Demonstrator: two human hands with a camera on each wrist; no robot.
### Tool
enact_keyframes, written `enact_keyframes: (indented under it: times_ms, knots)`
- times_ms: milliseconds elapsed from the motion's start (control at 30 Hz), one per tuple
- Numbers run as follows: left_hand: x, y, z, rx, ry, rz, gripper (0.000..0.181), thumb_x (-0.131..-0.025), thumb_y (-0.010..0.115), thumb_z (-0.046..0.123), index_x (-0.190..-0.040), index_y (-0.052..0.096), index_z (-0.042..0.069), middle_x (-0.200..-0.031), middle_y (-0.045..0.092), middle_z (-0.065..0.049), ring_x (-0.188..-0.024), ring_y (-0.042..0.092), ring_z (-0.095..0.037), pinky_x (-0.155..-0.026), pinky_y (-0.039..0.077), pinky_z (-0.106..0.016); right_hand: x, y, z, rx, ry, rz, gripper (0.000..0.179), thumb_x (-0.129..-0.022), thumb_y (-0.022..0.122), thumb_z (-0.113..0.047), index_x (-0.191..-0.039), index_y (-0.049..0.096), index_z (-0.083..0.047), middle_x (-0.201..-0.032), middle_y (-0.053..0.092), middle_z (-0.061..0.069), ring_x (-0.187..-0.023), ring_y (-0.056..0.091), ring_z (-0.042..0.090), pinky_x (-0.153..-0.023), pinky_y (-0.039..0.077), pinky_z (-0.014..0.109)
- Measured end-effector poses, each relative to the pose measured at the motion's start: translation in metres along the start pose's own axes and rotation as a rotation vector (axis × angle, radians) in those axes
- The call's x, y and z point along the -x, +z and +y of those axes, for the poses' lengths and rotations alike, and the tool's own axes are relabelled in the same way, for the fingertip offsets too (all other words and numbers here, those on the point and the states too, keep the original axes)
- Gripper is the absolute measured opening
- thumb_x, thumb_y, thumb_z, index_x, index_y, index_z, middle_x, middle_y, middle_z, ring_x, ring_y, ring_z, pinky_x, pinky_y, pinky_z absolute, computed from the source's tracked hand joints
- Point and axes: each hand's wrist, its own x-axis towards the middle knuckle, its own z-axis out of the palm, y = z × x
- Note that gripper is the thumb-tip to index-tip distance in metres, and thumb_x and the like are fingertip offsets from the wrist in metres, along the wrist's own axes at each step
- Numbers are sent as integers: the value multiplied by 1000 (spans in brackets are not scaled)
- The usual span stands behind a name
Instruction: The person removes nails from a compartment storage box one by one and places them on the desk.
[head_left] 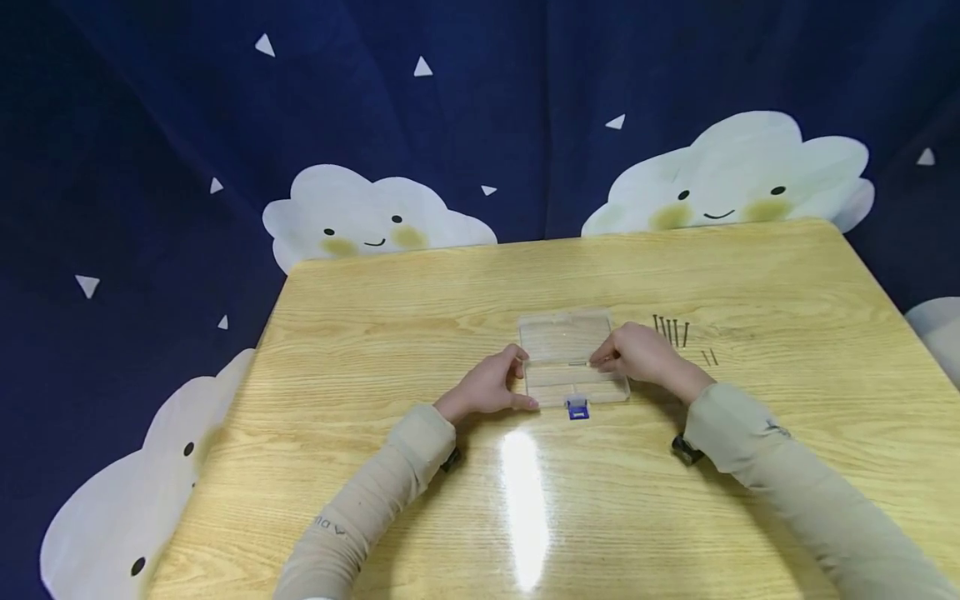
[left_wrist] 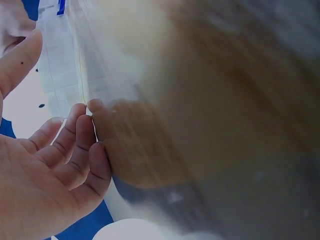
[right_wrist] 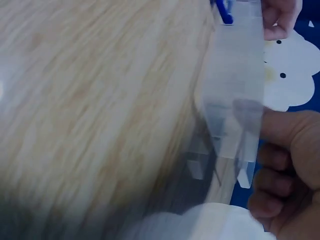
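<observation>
A clear plastic box (head_left: pixel 551 392) lies on the table with its lid (head_left: pixel 564 335) folded back and a blue latch (head_left: pixel 577 410) at the front. My left hand (head_left: pixel 491 385) holds the box's left side, thumb at the front corner and fingers near the hinge. In the left wrist view, the fingertips (left_wrist: pixel 82 112) touch the box's edge. Over the box, my right hand (head_left: pixel 637 354) pinches a small thin nail (head_left: pixel 577 363) that lies crosswise near the hinge. In the right wrist view the thumb (right_wrist: pixel 250 117) shows through the clear plastic, and its tip is blurred.
Several long dark screws (head_left: pixel 670 330) lie in a row to the right of the box, beyond my right hand. Two short thin nails (head_left: pixel 709 358) lie nearer. A wooden table (head_left: pixel 360 333) spreads around, with a cloud-print curtain (head_left: pixel 517 125) behind its far edge.
</observation>
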Motion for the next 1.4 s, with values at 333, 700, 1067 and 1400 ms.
enact_keyframes:
  times_ms: [333,700,1067,1400]
  knots:
    - [-1,0,0,7,-13,-1,65,-70,80,28,-118,44,2,-89,53,-2,-69,43,-11,-63,38,-23,-10,0,4,156,-215,-100,20,-80,69,-10,-99,72,-15,-88,70,1,-61,60,10,-51,46,25]
    - [0,0,-3,11,-12,-2,65,-71,79,29,-118,44,2,-90,52,-3,-70,43,-11,-64,37,-22,-18,3,17,130,-425,23,15,-73,75,-8,-86,75,-15,-72,59,-8,-63,50,7,-53,44,23]
    - [-2,1,-1,6,1,-1,64,-70,79,28,-117,44,2,-90,53,-3,-68,42,-11,-62,37,-21,-34,6,25,134,-729,108,12,-65,80,-9,-71,72,-15,-75,37,-4,-72,33,10,-58,36,24]
    - [-2,1,-3,-11,-12,13,65,-69,80,29,-117,44,3,-91,53,-2,-70,43,-11,-64,37,-22,-33,12,23,100,-739,124,17,-71,74,-3,-65,63,-14,-75,35,-4,-71,32,11,-61,34,26]
